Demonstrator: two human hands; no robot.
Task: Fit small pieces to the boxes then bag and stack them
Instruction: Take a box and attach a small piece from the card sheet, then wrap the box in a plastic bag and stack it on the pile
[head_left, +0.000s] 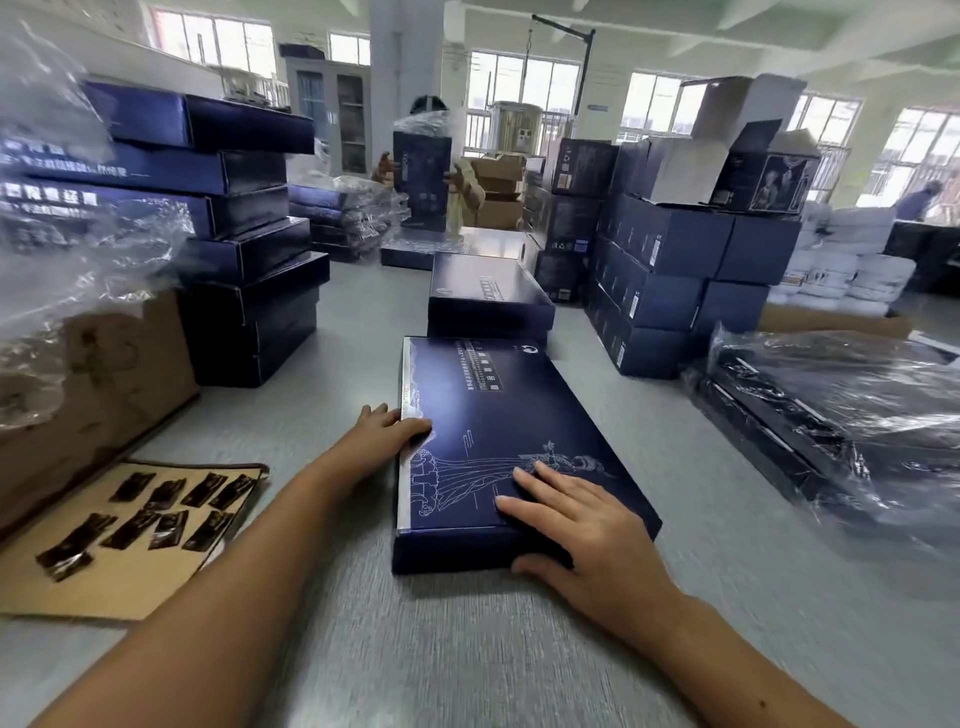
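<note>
Navy box (493, 410) lies lengthwise ahead, left hand (389, 431) on its edge, right hand (587, 530) flat on its lid, grips open; black pieces (167, 529) lie nearer left.

Flat dark-blue box (498, 431) lying closed; small black pieces (150, 514) on cardboard.

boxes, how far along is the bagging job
Done: bagged boxes stacked at right. In hand: left hand and right hand rest on an unbagged box. To do: bag it and the second box; small pieces wait on the cardboard.
</note>
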